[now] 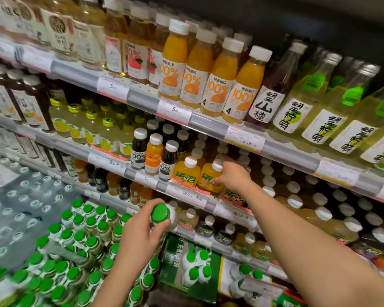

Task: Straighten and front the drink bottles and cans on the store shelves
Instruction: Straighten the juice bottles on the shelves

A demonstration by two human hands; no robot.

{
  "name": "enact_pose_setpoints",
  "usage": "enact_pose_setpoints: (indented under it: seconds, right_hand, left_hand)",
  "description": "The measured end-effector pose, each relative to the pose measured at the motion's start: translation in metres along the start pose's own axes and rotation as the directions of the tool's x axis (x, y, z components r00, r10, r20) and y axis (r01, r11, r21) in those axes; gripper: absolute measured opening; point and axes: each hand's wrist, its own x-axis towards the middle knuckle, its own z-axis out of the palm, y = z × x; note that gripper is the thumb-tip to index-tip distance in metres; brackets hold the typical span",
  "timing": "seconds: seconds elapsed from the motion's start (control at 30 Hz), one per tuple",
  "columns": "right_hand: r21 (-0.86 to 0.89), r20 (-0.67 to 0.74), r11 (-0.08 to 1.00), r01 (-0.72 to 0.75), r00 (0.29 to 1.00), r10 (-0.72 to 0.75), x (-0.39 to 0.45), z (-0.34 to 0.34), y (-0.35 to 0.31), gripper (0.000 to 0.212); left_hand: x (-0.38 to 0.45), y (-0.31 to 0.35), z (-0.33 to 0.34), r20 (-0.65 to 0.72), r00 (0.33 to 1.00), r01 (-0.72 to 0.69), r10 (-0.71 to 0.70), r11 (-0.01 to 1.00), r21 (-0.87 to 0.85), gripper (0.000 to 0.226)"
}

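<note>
the right hand (231, 175) is wrapped around a yellow juice bottle (210, 177) at the front edge of the middle shelf (187, 192), fingers curled round its body just below the white cap. its twin (185, 172) stands just beside it on the left, label facing out. the left hand (142, 229) grips a green-capped bottle (162, 214) from the side, held in the air in front of the lower shelf rail, above the packs of green-capped bottles (80, 238). the step in hand looks like fronting the yellow bottle: it would go best by turning it upright on its base until the label matches its neighbour, then sliding it flush to the shelf lip without nudging the dark bottles (169, 159) further left. a low grip would steady the base. the green-capped bottle probably belongs below; setting it down first would free a hand for the row behind.
</note>
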Motion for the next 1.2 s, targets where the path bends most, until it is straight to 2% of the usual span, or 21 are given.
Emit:
enact_pose_setpoints:
  seconds: [0.07, 0.3, 0.37, 0.47, 0.6, 0.77, 0.83, 0.9, 1.0, 1.1, 1.2]
  right_hand:
    - [-0.034, 0.053, 0.999, 0.015, 0.999, -0.013, 0.003, 0.003, 0.001, 0.050]
    - [-0.108, 0.131, 0.989, 0.105, 0.987, -0.091, 0.008, 0.010, -0.002, 0.064]
    - [-0.118, 0.160, 0.986, 0.119, 0.982, -0.100, 0.009, 0.005, -0.002, 0.056]
    - [-0.080, 0.089, 0.988, 0.134, 0.988, -0.127, 0.010, 0.000, -0.010, 0.043]
    - [-0.018, -0.016, 0.974, 0.226, 0.974, -0.226, 0.016, 0.001, -0.038, 0.053]
    - [-0.102, 0.021, 0.933, 0.346, 0.938, -0.346, 0.028, 0.018, -0.065, 0.069]
    - [-0.143, -0.007, 0.931, 0.335, 0.941, -0.340, 0.033, 0.027, -0.067, 0.063]
    - [-0.186, -0.048, 0.919, 0.349, 0.931, -0.363, 0.040, 0.032, -0.068, 0.045]
    - [-0.240, -0.038, 0.893, 0.380, 0.916, -0.400, 0.046, 0.030, -0.072, 0.030]
    - [-0.248, -0.036, 0.889, 0.385, 0.914, -0.405, 0.051, 0.031, -0.072, 0.028]
    - [-0.243, -0.020, 0.901, 0.360, 0.927, -0.375, 0.049, 0.031, -0.072, 0.039]
  left_hand:
    - [0.000, -0.002, 0.001, 0.004, 1.000, 0.011, -0.012, 1.000, 0.014, 0.040]
    - [0.001, -0.004, 0.006, 0.054, 0.998, 0.026, -0.027, 0.999, 0.029, 0.042]
    - [0.001, -0.004, 0.007, 0.058, 0.998, 0.028, -0.030, 0.999, 0.032, 0.042]
    - [0.000, -0.003, 0.009, 0.063, 0.997, 0.035, -0.037, 0.999, 0.034, 0.042]
    - [0.000, -0.001, 0.011, 0.077, 0.996, 0.038, -0.041, 0.999, 0.034, 0.042]
    - [-0.002, 0.000, 0.012, 0.090, 0.995, 0.029, -0.030, 0.999, 0.016, 0.042]
    - [-0.004, 0.000, 0.012, 0.093, 0.995, 0.024, -0.026, 1.000, 0.019, 0.042]
    - [-0.006, 0.001, 0.011, 0.089, 0.996, 0.025, -0.027, 0.999, 0.026, 0.043]
    - [-0.008, 0.000, 0.010, 0.085, 0.996, 0.032, -0.034, 0.999, 0.015, 0.042]
    - [-0.010, -0.001, 0.008, 0.082, 0.996, 0.032, -0.033, 0.999, 0.009, 0.042]
    - [-0.011, 0.002, 0.007, 0.077, 0.996, 0.032, -0.033, 0.999, 0.013, 0.042]
